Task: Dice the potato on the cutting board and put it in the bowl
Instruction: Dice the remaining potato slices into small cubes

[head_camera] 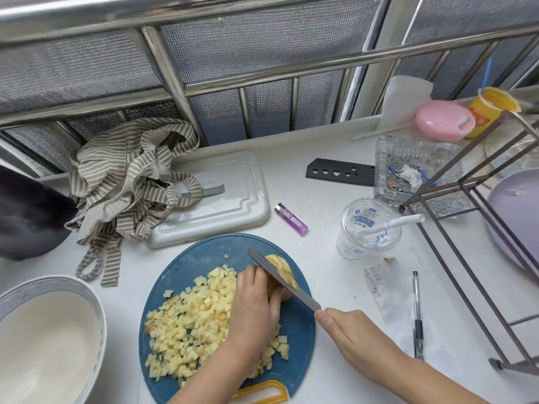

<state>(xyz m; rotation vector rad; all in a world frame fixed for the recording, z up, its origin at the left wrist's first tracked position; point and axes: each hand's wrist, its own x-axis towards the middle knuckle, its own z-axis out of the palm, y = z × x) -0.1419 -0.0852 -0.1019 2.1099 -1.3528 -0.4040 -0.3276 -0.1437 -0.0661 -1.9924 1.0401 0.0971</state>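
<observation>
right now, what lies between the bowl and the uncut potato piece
Head view: the diced potato pile on the cutting board, then the left hand gripping the potato piece.

Our round blue cutting board [297, 330] holds a heap of pale potato dice [192, 325] and one uncut potato chunk [285, 269] near its far edge; our white, blue-rimmed bowl [58, 280] sits just left.
</observation>
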